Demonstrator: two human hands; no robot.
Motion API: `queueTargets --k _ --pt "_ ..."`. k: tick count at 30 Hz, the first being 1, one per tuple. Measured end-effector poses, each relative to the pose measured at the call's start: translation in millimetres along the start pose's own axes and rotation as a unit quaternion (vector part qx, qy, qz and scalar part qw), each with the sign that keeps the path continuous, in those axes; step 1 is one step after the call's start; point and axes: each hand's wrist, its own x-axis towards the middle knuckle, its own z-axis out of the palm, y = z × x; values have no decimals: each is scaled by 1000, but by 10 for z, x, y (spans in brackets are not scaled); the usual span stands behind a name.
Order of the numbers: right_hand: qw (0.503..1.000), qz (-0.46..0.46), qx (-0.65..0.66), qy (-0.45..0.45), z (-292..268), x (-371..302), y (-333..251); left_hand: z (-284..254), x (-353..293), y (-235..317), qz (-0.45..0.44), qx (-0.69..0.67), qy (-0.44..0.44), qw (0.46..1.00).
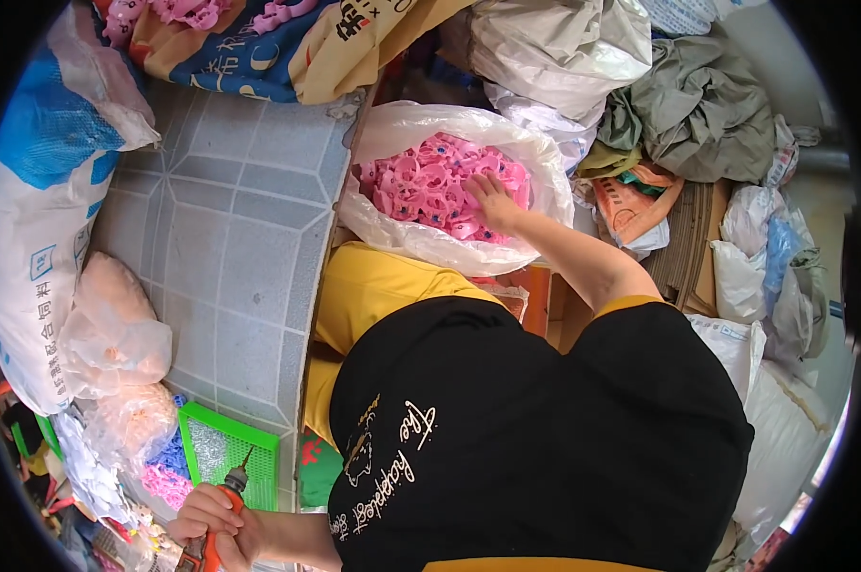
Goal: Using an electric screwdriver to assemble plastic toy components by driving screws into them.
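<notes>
My right hand (492, 204) reaches into a white plastic bag (546, 170) at the upper middle. Its fingers are apart and rest on a heap of small pink plastic parts (423, 191), some with dark blue bits. No part can be seen gripped in it. At the lower left, my left hand (213, 526) is closed round an orange and black power screwdriver (234, 486). The tool's thin bit points up, in front of a green plastic basket (270, 467) at the edge of the table.
The grey tiled table (230, 248) takes up the left side. Clear bags of pale parts (111, 324) and a blue-and-white sack (30, 229) line its far edge. More pink parts lie on a printed sack (249, 57). Bags, cloth (702, 105) and cardboard (695, 248) crowd the right.
</notes>
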Motion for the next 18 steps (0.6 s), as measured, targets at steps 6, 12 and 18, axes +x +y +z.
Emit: queueTargets --k 6,12,18 --pt "994 23 -96 -44 -525 -123 -443 2 14 24 0 -6 -20 1000" --pt "992 -46 -100 63 -667 63 -916 -37 -5 47 0 -14 -33 999" --pt "981 -166 -88 48 -318 175 -1237 -27 -41 59 0 -8 -27 1000"
